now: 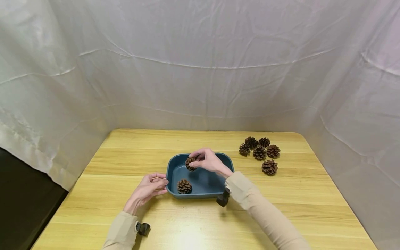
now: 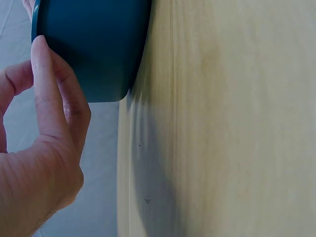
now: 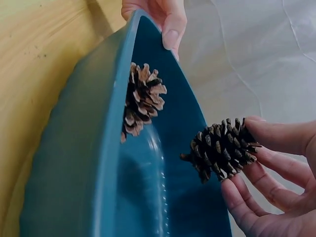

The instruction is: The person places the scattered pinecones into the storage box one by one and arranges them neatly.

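A dark teal rectangular tub [image 1: 203,195] stands on the table, one pine cone [image 1: 184,186] lying in its near left corner. At the tub's left end, my left hand [image 1: 148,190] grips the rim, its thumb [image 3: 171,38] over the edge in the right wrist view. My right hand [image 1: 210,161] reaches over the tub and pinches a second pine cone [image 3: 219,149] between thumb and fingertips, above the tub's floor. In the left wrist view the left hand [image 2: 49,123] meets the tub's wall [image 2: 98,54]; the inside is hidden there.
Several loose pine cones [image 1: 259,152] lie grouped at the table's back right, one [image 1: 269,167] a little nearer. The wooden table [image 1: 125,163] is bordered by pale hanging cloth [image 1: 200,86] at the back and sides. A dark area [image 1: 25,194] shows beyond the left edge.
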